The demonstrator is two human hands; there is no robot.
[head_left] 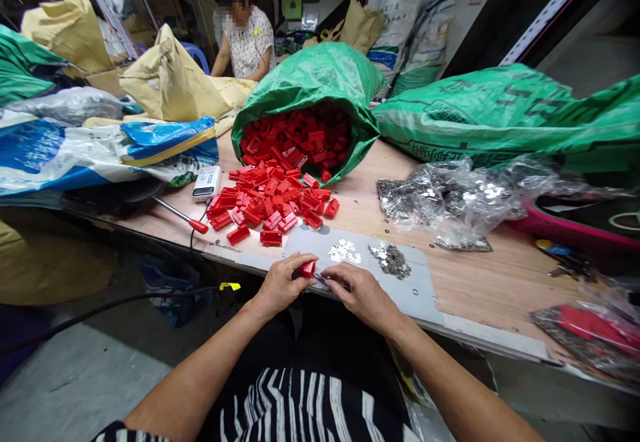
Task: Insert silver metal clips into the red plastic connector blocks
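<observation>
My left hand (pixel 280 285) is closed on a small red plastic housing (pixel 309 269), pinched between thumb and fingers at the table's front edge. Close beside it, my right hand (pixel 364 294) grips a slim metal tool (pixel 321 277) whose tip meets the red piece; most of the tool is hidden by the fingers. Just beyond my hands, a grey mat (pixel 423 289) carries a small pile of shiny flat metal pieces (pixel 344 251) and a darker pile of small metal parts (pixel 393 260). Behind them lies a heap of red plastic housings (pixel 273 195).
A green woven sack (pixel 310 72) spills red housings. Clear bags of metal parts (pixel 450 195) lie to the right, another green sack (pixel 480 119) behind. At left are a white power bank (pixel 207 182) and a red-handled screwdriver (pixel 183 215). A co-worker (pixel 250 35) sits across.
</observation>
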